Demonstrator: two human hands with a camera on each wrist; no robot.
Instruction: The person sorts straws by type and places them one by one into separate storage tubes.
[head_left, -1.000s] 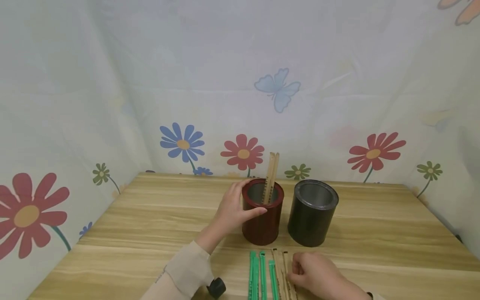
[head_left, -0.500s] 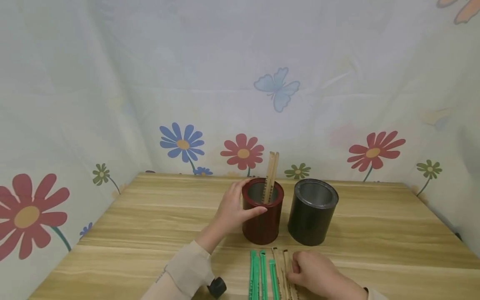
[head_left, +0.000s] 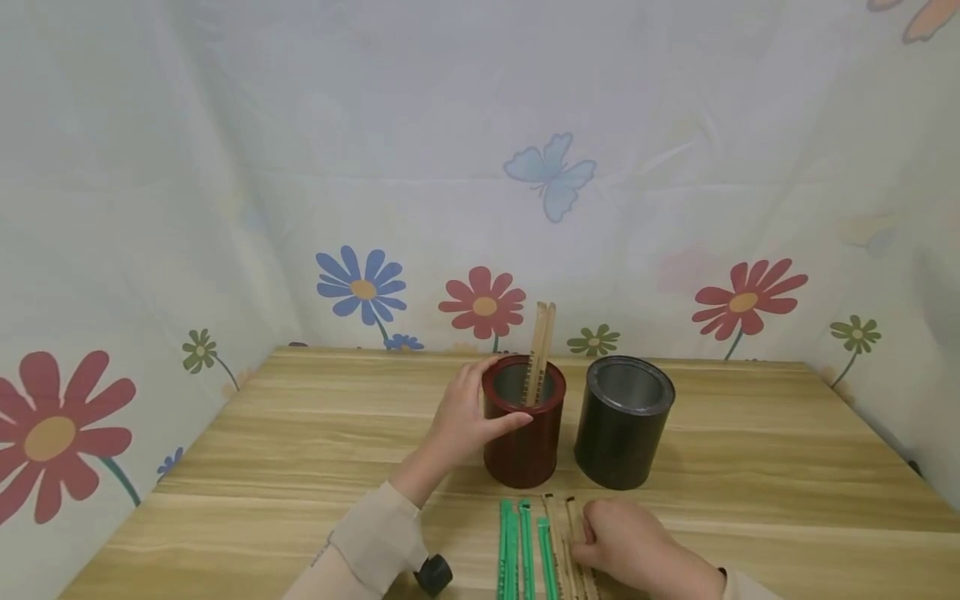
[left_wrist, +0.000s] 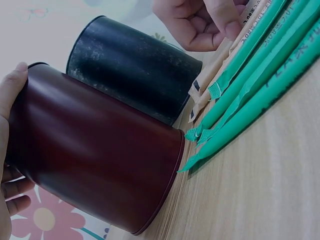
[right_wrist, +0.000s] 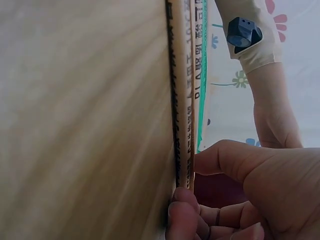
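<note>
My left hand (head_left: 459,417) holds the dark red canister (head_left: 522,458) by its rim, thumb at the front and fingers around the far left side. Two brown paper-wrapped straws (head_left: 542,342) stand inside it, leaning against each other. On the table in front lie several green-wrapped straws (head_left: 527,550) and, to their right, brown-wrapped straws (head_left: 557,542). At the right end of this row, my right hand (head_left: 633,542) pinches a brown-wrapped straw (right_wrist: 182,95) between thumb and fingertips, low against the tabletop. Printed lettering shows along that straw in the right wrist view.
A black canister (head_left: 621,450) stands just right of the red one, its open top facing up. The wood-grain table (head_left: 300,467) reaches back to a flower-printed cloth (head_left: 420,150). A small black device (head_left: 433,575) sits at my left sleeve.
The head view has shifted slightly. Both hands stay in nearly the same place, the left on the red canister and the right at the brown-wrapped straws.
</note>
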